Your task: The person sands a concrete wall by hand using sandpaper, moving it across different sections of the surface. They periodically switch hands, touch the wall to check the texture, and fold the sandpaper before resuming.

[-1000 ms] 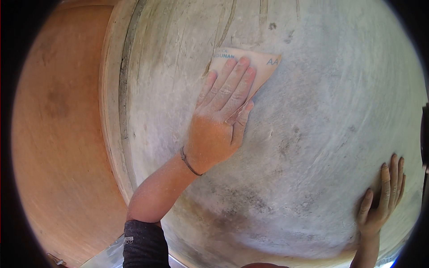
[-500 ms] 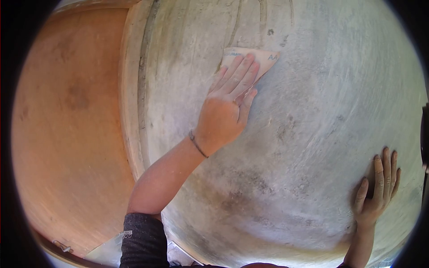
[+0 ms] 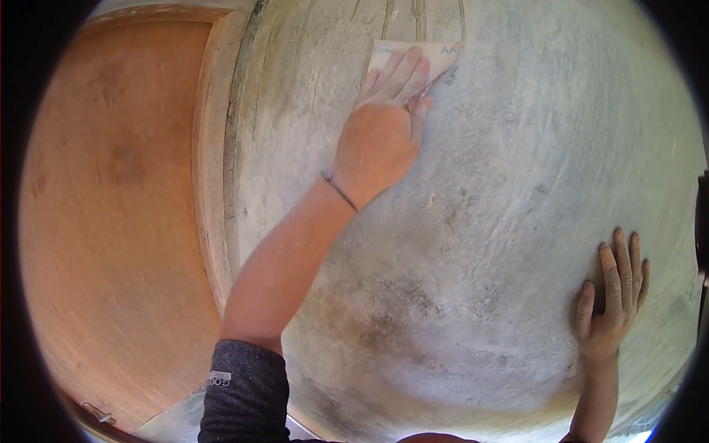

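My left hand (image 3: 384, 125) presses a pale sheet of paper (image 3: 436, 53) with printed letters flat on the grey wall (image 3: 517, 148), high up and left of the middle. The fingers lie stretched over the sheet, and its right edge slants down beside them. My right hand (image 3: 614, 295) rests on the same wall at the lower right, palm against it, fingers spread, with nothing held. Dark blotches mark the wall between the two hands.
An orange-brown wooden door (image 3: 118, 207) fills the left side, with a metal latch (image 3: 97, 413) at its bottom. A pale frame (image 3: 214, 148) runs between door and wall. Thin vertical streaks line the wall's top. A dark object (image 3: 703, 229) stands at the right edge.
My left hand and the sheet have moved up the wall. My right hand appears slightly higher and further left in view. The camera view has shifted a little.
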`<state>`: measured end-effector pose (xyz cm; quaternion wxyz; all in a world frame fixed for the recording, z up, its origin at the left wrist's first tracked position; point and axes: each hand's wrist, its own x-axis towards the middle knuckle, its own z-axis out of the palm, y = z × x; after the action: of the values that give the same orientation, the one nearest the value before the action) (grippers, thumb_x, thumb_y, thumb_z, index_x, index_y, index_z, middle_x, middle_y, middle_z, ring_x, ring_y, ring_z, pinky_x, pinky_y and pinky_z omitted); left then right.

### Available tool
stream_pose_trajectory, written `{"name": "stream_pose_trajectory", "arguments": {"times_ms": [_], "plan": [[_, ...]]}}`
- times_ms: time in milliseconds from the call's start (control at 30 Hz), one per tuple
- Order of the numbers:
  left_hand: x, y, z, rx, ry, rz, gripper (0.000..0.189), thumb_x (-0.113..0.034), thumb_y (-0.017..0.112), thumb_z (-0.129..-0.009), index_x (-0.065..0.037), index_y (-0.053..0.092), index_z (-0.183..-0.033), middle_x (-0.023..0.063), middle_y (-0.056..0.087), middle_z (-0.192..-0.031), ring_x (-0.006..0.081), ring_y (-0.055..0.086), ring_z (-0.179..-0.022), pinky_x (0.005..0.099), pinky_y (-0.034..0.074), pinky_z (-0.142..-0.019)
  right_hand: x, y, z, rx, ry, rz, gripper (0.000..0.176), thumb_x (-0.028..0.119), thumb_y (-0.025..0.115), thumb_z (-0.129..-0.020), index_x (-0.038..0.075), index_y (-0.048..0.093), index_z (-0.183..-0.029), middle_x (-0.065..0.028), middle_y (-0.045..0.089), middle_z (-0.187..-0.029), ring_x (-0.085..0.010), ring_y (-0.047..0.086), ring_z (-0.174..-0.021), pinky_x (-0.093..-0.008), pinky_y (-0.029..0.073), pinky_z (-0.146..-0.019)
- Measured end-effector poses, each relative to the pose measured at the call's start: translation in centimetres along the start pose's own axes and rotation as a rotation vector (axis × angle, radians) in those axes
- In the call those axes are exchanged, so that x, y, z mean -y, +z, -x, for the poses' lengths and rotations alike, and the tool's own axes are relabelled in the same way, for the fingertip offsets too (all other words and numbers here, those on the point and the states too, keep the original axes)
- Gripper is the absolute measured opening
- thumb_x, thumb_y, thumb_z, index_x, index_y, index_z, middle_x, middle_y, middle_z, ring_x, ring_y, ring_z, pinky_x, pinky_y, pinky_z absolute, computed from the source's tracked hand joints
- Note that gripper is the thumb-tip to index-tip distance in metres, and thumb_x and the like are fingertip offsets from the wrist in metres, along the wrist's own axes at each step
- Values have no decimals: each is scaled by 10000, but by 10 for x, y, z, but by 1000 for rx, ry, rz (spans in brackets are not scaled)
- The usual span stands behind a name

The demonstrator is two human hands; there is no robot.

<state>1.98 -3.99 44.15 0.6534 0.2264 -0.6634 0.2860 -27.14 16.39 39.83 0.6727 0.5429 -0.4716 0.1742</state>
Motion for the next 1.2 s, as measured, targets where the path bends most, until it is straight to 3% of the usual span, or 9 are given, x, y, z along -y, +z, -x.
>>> {"name": "stream_pose_trajectory", "arguments": {"times_ms": [167,300,400,533,733,800,900,1000,1200], "plan": [[-14,-8,49,59,-50,28,421,-177,423,-958,-56,423,-1362,91,374,-1442,270,310,-1353,406,243,-1123,0,-1,-7,-30,-8,-37,349,252,437,-905,67,621,-1138,-95,551,-1299,-298,416,-1299,-470,207,-1108],[-1,3,10,-3,-8,-146,424,-192,409,-964,-69,417,-1369,88,363,-1448,271,312,-1353,410,259,-1116,-5,1,-52,-45,-113,-90,322,205,489,-869,89,635,-1132,-73,567,-1285,-276,428,-1294,-462,210,-1108],[11,0,-20,15,-15,-70,437,-207,409,-966,-60,399,-1378,82,346,-1457,272,308,-1354,413,265,-1114,-16,8,-94,-123,-118,-59,303,176,523,-864,110,642,-1135,-43,580,-1272,-230,452,-1278,-457,238,-1100],[-1,-10,17,58,-69,-98,444,-216,415,-966,-52,392,-1378,81,341,-1458,285,305,-1351,408,258,-1119,-12,20,-125,-269,-61,-15,278,199,572,-868,151,653,-1129,-2,594,-1252,-186,468,-1262,-440,300,-1077],[6,-7,29,105,-34,-34,434,-224,406,-973,-70,399,-1378,73,330,-1464,285,321,-1343,400,287,-1104,-3,25,-136,-302,-81,10,269,228,603,-868,159,658,-1122,4,602,-1239,-185,484,-1247,-426,331,-1059],[11,2,-1,-8,46,-103,424,-194,424,-956,27,452,-1316,149,389,-1421,292,346,-1330,412,274,-1104,-4,25,-137,-302,-103,9,260,226,598,-872,155,662,-1114,0,607,-1232,-187,495,-1236,-425,336,-1055],[4,-5,-31,34,-63,63,415,-194,422,-958,20,458,-1312,133,406,-1413,275,363,-1321,404,277,-1108,-5,24,-137,-310,-120,3,247,224,594,-876,147,668,-1099,-5,617,-1216,-190,513,-1218,-423,348,-1045],[-8,-10,-7,65,-83,100,417,-203,409,-964,3,449,-1323,118,402,-1417,259,340,-1336,389,265,-1121,-4,22,-135,-307,-116,-21,241,222,594,-875,144,673,-1089,-7,624,-1206,-192,522,-1209,-422,359,-1035],[0,-6,-10,93,60,-39,416,-211,374,-976,-24,431,-1343,109,336,-1454,243,308,-1355,369,251,-1133,-6,24,-137,-340,-77,-45,230,202,590,-869,142,681,-1072,-7,627,-1201,-194,524,-1206,-421,363,-1027]]}}
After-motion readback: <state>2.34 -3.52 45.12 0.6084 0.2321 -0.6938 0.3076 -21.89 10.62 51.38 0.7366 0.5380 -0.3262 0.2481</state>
